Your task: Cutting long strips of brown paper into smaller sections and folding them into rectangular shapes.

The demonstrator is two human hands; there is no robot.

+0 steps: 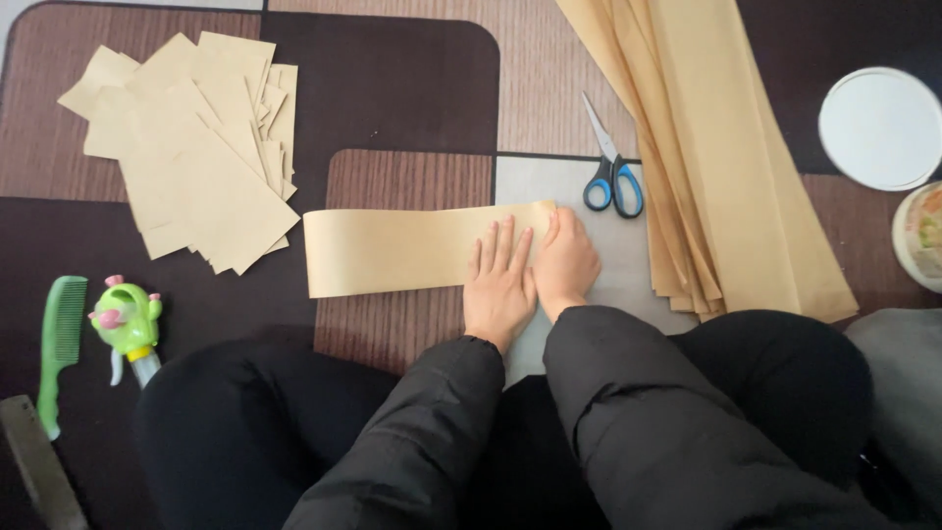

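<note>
A long strip of tan paper (392, 247) lies flat on the patterned floor mat in front of me. My left hand (498, 285) presses flat on the strip's right part, fingers together and stretched out. My right hand (565, 263) rests right beside it, fingers curled over the strip's right end, where the paper looks folded. Both arms are in black sleeves. Blue-handled scissors (610, 169) lie just beyond my right hand, blades pointing away.
A loose pile of cut tan paper pieces (196, 147) lies at the far left. Long tan sheets (716, 147) are stacked at the right. A white round lid (881, 128) and a container (922, 236) sit at the right edge. A green comb (59, 344) and green toy (130, 324) lie at left.
</note>
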